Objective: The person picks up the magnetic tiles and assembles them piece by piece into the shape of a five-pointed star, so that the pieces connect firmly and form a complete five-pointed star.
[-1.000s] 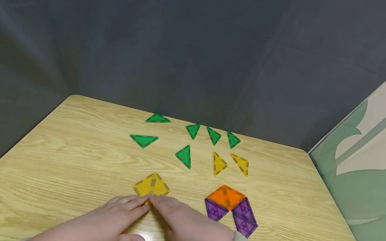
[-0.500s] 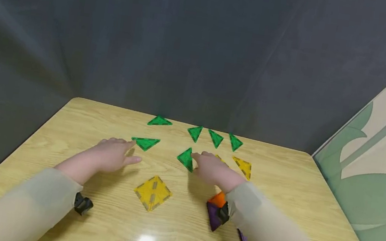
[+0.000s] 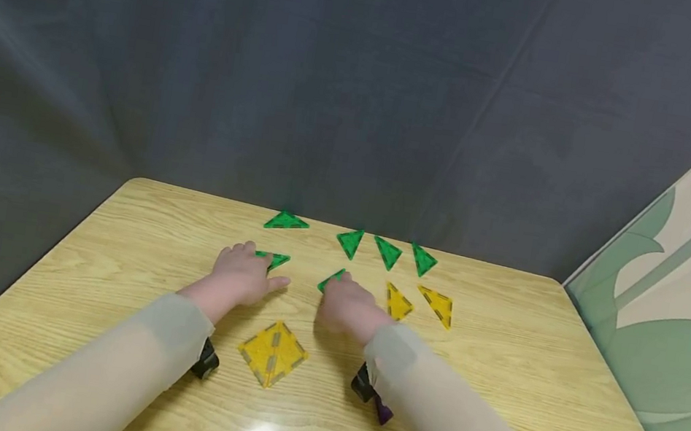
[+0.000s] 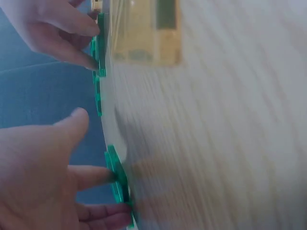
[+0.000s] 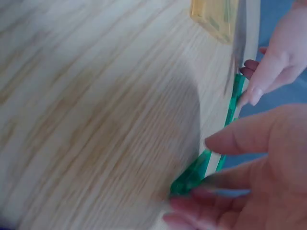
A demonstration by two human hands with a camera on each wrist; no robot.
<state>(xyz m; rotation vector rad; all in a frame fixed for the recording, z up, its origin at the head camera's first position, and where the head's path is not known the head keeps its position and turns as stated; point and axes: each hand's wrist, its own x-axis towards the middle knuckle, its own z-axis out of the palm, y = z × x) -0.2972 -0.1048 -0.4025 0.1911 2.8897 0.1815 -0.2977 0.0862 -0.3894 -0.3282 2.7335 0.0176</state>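
Observation:
My left hand (image 3: 239, 276) lies over a green triangular magnetic tile (image 3: 277, 260), its fingertips touching it and its thumb spread away. In the left wrist view, fingers (image 4: 93, 176) press on that tile (image 4: 117, 172). My right hand (image 3: 347, 308) reaches a second green triangular tile (image 3: 328, 281), mostly covered by the hand. The right wrist view has several fingertips on this tile (image 5: 192, 175), while the thumb (image 5: 235, 136) stands apart from it. Between my forearms, two yellow triangular tiles (image 3: 273, 354) lie edge to edge as a diamond.
Several green triangles (image 3: 350, 243) lie along the table's far edge. Two loose yellow triangles (image 3: 436, 306) sit right of my right hand. A purple tile (image 3: 382, 412) peeks out under my right sleeve. A dark curtain (image 3: 338, 82) hangs behind the wooden table (image 3: 511, 357).
Both hands have left the yellow diamond and moved forward to the two nearer green triangles. My right forearm now hides the orange tiles and most of the purple ones.

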